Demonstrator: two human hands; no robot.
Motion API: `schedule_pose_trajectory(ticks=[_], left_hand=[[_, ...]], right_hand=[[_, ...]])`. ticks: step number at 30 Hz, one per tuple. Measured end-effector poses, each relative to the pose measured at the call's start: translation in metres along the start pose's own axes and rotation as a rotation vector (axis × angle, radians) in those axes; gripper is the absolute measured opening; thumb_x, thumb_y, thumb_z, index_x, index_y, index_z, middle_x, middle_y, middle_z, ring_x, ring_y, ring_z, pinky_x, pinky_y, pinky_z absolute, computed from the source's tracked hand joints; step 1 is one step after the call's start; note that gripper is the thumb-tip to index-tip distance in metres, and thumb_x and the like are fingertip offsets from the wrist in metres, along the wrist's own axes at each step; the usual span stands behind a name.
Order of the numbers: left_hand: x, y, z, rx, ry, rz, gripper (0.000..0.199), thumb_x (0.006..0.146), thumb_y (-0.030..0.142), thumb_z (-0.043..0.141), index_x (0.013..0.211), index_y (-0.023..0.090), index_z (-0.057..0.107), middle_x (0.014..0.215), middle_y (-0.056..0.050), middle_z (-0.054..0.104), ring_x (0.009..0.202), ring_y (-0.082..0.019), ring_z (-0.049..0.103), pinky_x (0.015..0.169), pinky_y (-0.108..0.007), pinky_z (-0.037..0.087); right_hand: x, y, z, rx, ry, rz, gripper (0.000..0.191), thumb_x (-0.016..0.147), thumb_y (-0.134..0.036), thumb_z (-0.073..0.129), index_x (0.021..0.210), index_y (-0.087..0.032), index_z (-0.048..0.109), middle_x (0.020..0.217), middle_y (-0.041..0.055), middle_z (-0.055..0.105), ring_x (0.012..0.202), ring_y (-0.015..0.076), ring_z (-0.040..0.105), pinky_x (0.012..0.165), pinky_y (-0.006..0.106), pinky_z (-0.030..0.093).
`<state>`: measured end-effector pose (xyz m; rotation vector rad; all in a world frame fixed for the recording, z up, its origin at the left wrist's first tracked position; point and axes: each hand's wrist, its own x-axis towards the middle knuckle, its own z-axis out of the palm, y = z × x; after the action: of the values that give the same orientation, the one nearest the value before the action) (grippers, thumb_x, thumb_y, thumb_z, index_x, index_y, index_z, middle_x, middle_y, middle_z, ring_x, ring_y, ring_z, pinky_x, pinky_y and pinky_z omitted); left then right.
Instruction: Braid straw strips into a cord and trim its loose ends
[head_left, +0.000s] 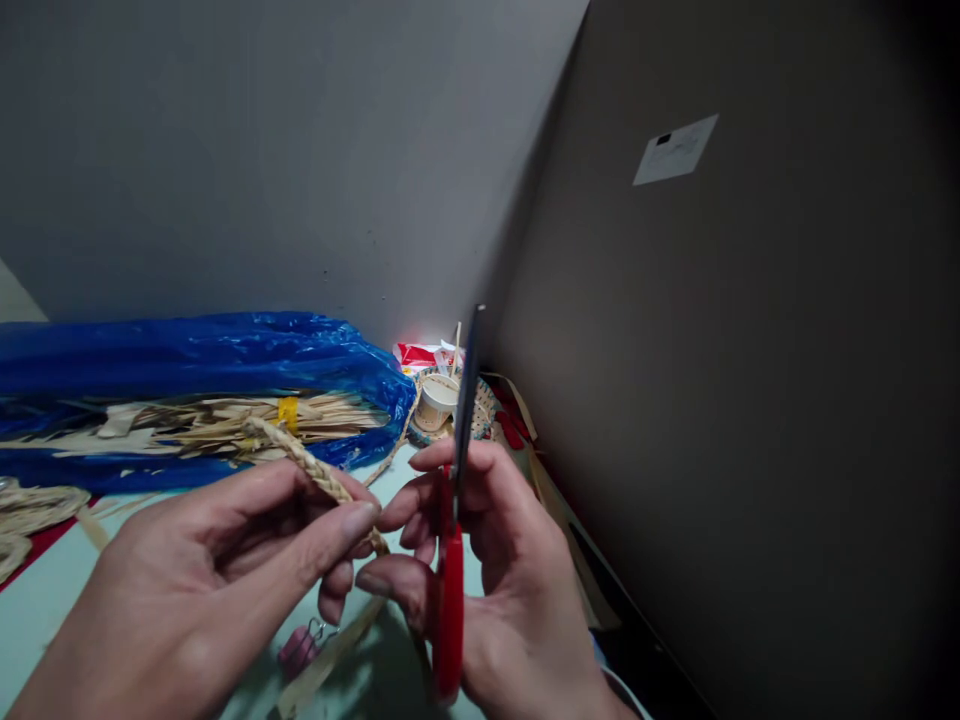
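Observation:
A braided straw cord (319,472) slants down to the right, pinched between the thumb and fingers of my left hand (247,570). My right hand (480,550) holds red-handled scissors (450,600) upright in the palm, their dark blades pointing up. The thumb and index finger of that hand are close to the lower part of the braid, beside my left fingertips. Below my hands, a loose flat strip (337,655) hangs down over the pale table. Part of the braid is hidden behind my fingers.
A blue plastic bag (202,345) with bundled straw strips (225,422) lies at the back left. Behind my hands, a small tub (436,402) stands on a woven round piece (484,408). A pink binder clip (298,652) is near the front. Walls rise behind and right.

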<state>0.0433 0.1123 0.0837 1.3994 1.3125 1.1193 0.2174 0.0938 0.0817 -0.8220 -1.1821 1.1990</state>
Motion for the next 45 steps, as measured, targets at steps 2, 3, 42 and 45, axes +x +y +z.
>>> schedule_pose_trajectory(ticks=[2, 3, 42, 45], left_hand=[[-0.001, -0.002, 0.001, 0.075, 0.034, 0.041, 0.023, 0.067, 0.055, 0.081, 0.073, 0.033, 0.076, 0.058, 0.005, 0.070, 0.047, -0.016, 0.066, 0.040, -0.020, 0.053], [-0.001, -0.002, 0.002, 0.100, 0.040, 0.059, 0.023, 0.068, 0.054, 0.080, 0.071, 0.032, 0.075, 0.057, 0.004, 0.069, 0.047, -0.016, 0.065, 0.042, -0.021, 0.055], [0.005, 0.013, 0.001, -0.431, -0.091, -0.210, 0.031, 0.067, 0.053, 0.080, 0.078, 0.025, 0.072, 0.055, 0.001, 0.063, 0.055, -0.022, 0.067, 0.041, -0.027, 0.056], [0.001, 0.011, -0.003, -0.439, -0.130, -0.224, 0.026, 0.069, 0.049, 0.084, 0.074, 0.026, 0.072, 0.061, 0.002, 0.066, 0.052, -0.018, 0.065, 0.046, -0.027, 0.058]], right_hand=[[-0.001, 0.002, 0.001, -0.107, 0.000, -0.067, 0.045, 0.070, -0.005, 0.078, 0.104, -0.028, 0.060, 0.088, -0.0020, 0.068, 0.074, 0.0140, 0.064, 0.066, 0.024, 0.055], [-0.002, 0.003, 0.001, -0.147, -0.002, -0.086, 0.046, 0.069, -0.001, 0.075, 0.104, -0.028, 0.060, 0.088, -0.0025, 0.068, 0.073, 0.0127, 0.063, 0.064, 0.022, 0.053], [0.010, -0.001, -0.004, 0.181, 0.019, 0.182, 0.049, 0.064, -0.020, 0.089, 0.099, -0.021, 0.055, 0.073, -0.0051, 0.064, 0.062, 0.0089, 0.052, 0.060, 0.020, 0.043], [0.014, 0.002, -0.012, 0.042, -0.080, 0.137, 0.048, 0.065, -0.022, 0.089, 0.099, -0.022, 0.055, 0.068, -0.0072, 0.059, 0.058, 0.0089, 0.049, 0.056, 0.020, 0.041]])
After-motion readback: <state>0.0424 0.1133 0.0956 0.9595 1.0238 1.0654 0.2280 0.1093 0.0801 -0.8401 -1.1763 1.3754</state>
